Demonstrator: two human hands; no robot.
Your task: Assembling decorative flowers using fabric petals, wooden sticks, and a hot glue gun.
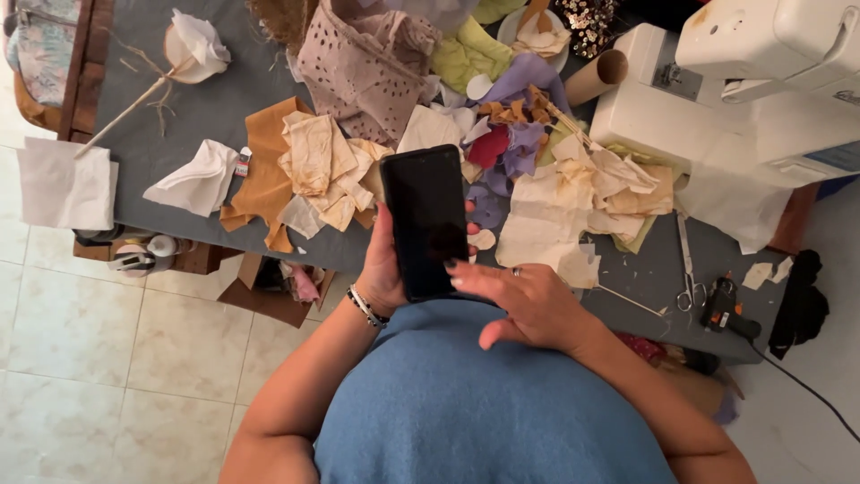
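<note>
From the head camera I saw the flat black rectangular smartphone with a glossy dark screen sitting just left of the frame's centre, its long axis running nearly top to bottom with the upper end tipped slightly to the left. The left hand was wrapped around the phone's lower left edge, fingers closed on it from behind, a thin beaded bracelet at the wrist. The right hand lay directly to the phone's lower right, fingers spread and loose, gripping nothing, its dark-nailed fingertips touching the screen's lower right corner; a ring showed on one finger. So the phone lay up and to the left of the right hand, and the left hand was the one carrying it. Above the phone, across the middle of the frame, a grey felt-like tabletop bore crumpled tan and cream fabric scraps, soft purple petals, and a perforated beige cloth. A white plastic sewing machine filled the upper right, with slim metal scissors and a black glue gun at the right edge below it.
</note>
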